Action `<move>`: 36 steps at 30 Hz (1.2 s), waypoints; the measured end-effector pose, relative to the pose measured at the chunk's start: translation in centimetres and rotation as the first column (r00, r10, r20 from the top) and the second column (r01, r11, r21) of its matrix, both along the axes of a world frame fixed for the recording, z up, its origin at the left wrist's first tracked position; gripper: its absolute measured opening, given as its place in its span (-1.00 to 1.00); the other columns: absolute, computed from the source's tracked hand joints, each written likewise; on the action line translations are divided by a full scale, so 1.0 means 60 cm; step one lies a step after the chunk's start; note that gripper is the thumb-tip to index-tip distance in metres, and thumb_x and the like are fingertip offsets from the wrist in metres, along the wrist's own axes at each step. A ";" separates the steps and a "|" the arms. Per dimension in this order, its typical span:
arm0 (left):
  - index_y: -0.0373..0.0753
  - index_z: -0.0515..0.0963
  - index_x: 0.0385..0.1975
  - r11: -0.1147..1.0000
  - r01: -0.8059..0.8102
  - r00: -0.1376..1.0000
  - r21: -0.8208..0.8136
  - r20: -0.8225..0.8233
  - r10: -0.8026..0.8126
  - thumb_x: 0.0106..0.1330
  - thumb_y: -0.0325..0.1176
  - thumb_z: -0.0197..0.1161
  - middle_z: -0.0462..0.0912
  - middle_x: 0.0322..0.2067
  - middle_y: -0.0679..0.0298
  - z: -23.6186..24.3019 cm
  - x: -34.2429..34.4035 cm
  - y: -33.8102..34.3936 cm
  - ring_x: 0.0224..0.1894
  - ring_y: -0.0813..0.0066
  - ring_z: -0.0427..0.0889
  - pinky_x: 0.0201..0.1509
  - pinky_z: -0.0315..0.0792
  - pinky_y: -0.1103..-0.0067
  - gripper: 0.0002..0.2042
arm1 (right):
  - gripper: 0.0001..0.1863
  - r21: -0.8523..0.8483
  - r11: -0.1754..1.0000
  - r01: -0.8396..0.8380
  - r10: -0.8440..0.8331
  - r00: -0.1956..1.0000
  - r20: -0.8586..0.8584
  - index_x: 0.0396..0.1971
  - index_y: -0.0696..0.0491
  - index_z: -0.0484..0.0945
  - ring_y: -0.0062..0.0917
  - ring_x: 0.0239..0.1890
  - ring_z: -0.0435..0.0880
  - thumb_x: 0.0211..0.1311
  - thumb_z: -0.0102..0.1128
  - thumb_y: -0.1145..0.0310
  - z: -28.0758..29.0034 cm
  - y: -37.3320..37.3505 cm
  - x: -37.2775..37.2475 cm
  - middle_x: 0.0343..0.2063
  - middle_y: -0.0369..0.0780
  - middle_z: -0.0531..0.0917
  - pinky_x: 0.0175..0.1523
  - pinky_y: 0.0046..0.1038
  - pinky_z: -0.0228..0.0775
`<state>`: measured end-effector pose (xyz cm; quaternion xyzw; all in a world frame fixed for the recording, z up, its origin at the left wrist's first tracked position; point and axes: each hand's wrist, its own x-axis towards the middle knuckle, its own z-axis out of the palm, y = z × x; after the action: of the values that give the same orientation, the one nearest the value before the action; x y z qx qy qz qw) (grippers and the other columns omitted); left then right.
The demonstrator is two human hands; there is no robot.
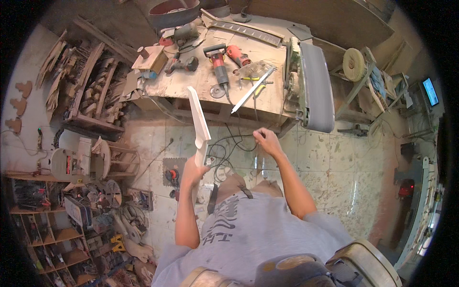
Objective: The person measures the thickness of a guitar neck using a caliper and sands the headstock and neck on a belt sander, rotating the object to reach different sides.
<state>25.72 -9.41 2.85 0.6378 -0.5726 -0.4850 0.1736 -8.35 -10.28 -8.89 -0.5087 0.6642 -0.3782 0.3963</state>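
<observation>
My left hand (193, 172) grips the lower end of a long, pale, shaped piece (199, 119), upright and narrowing toward its far tip, with a step partway along it. Its exact kind is unclear. My right hand (267, 141) is raised in front of the bench's near edge with its fingers curled together; whatever they may pinch is too small to make out. Beyond the hands stands a dusty workbench (162, 91). On it lie a red and black grinder (219, 67), a cordless drill (181, 64), a white straight bar (253, 89) and yellow-handled pliers (259, 90).
A belt sander (315, 88) stands at the bench's right end. Black cables (232, 143) loop over the tiled floor below the bench. A rack of wood pieces (98, 88) is at left, with a cubby shelf (57, 234) nearer. An orange-and-black tool (172, 177) lies on the floor.
</observation>
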 end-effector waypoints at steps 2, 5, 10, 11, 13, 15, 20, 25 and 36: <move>-0.37 0.55 -0.37 0.994 -0.040 0.999 0.104 -0.032 0.044 -0.06 -0.43 0.41 0.60 -0.55 0.23 -0.029 0.039 0.011 -0.58 0.37 0.60 -0.47 0.49 0.42 -0.74 | -0.58 0.000 1.000 0.017 -0.017 0.999 0.035 -0.20 0.19 0.69 -0.61 -0.33 0.71 0.44 0.25 0.06 0.003 -0.058 0.022 -0.40 -0.25 0.74 -0.18 -0.49 0.53; -0.34 0.55 -0.44 0.977 -0.034 0.995 0.212 -0.084 0.053 -0.08 -0.42 0.42 0.59 -0.54 0.25 -0.075 0.074 0.030 -0.59 0.41 0.58 -0.50 0.47 0.44 -0.77 | -0.58 0.052 0.998 0.028 -0.033 0.994 0.105 -0.18 0.21 0.68 -0.63 -0.35 0.71 0.46 0.24 0.07 0.018 -0.127 0.037 -0.41 -0.25 0.73 -0.23 -0.52 0.54; -0.29 0.53 -0.47 0.931 -0.047 0.970 0.362 -0.206 0.129 -0.10 -0.44 0.43 0.58 -0.52 0.29 -0.127 0.089 0.024 -0.57 0.48 0.56 -0.54 0.43 0.48 -0.78 | -0.53 0.088 0.996 -0.015 0.013 1.000 0.024 -0.15 0.26 0.68 -0.57 -0.34 0.73 0.42 0.27 0.05 0.000 -0.270 0.040 -0.39 -0.20 0.75 -0.23 -0.49 0.56; -0.29 0.53 -0.47 0.933 -0.075 0.967 0.352 -0.203 0.154 -0.09 -0.45 0.42 0.58 -0.53 0.29 -0.134 0.089 0.023 -0.57 0.47 0.56 -0.54 0.44 0.47 -0.79 | -0.52 0.108 0.994 -0.034 0.037 0.999 -0.023 -0.14 0.27 0.68 -0.53 -0.33 0.75 0.41 0.28 0.05 -0.001 -0.305 0.039 -0.39 -0.18 0.76 -0.21 -0.46 0.57; -0.30 0.53 -0.45 0.933 -0.129 0.962 0.335 -0.188 0.200 -0.08 -0.46 0.39 0.57 -0.56 0.29 -0.120 0.082 0.016 -0.56 0.44 0.58 -0.53 0.44 0.45 -0.80 | -0.50 0.026 0.990 0.139 -0.132 0.975 -0.180 -0.10 0.27 0.67 -0.36 -0.29 0.77 0.40 0.28 0.04 -0.025 -0.369 0.036 -0.34 -0.09 0.78 -0.14 -0.36 0.60; -0.31 0.53 -0.41 0.916 -0.152 0.940 0.371 -0.231 0.250 -0.08 -0.46 0.37 0.56 -0.53 0.30 -0.100 0.079 0.003 -0.52 0.46 0.58 -0.50 0.45 0.46 -0.78 | -0.40 0.042 0.943 0.330 -0.300 0.897 -0.324 0.03 0.32 0.58 -0.22 -0.14 0.75 0.35 0.31 0.01 -0.070 -0.431 0.012 -0.17 0.04 0.72 -0.01 -0.25 0.58; -0.30 0.48 -0.34 0.940 -0.047 0.910 0.338 -0.374 0.180 -0.14 -0.48 0.32 0.45 -0.54 0.36 -0.109 0.081 -0.042 -0.60 0.54 0.46 -0.58 0.33 0.56 -0.71 | 0.04 0.022 0.801 0.598 -0.433 0.604 -0.669 0.32 0.51 0.17 -0.03 0.24 0.59 0.22 0.44 -0.08 -0.250 -0.517 -0.184 0.21 0.27 0.48 0.29 -0.17 0.50; -0.28 0.46 -0.34 0.869 -0.132 0.858 0.477 -0.384 0.341 -0.17 -0.50 0.30 0.38 -0.57 0.40 -0.059 0.062 -0.047 -0.64 0.60 0.37 -0.62 0.24 0.59 -0.69 | -0.27 0.251 0.799 0.546 -0.288 0.714 -0.638 0.08 0.33 0.59 0.00 0.12 0.70 0.13 0.46 -0.01 -0.169 -0.550 -0.135 0.08 0.08 0.69 0.21 -0.14 0.57; -0.29 0.47 -0.37 0.892 -0.154 0.870 0.426 -0.370 0.327 -0.17 -0.51 0.33 0.42 -0.52 0.35 -0.047 0.071 -0.060 -0.64 0.57 0.44 -0.61 0.32 0.57 -0.70 | -0.35 0.370 0.733 0.571 -0.323 0.771 -0.550 -0.11 0.33 0.71 -0.10 0.02 0.78 0.07 0.37 -0.03 -0.196 -0.594 -0.214 -0.10 0.07 0.78 0.12 -0.19 0.63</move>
<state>29.97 -13.02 0.01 0.6033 -0.3282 -0.6901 0.2283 -21.20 -45.89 -20.67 -0.2754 0.9180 -0.1435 0.2468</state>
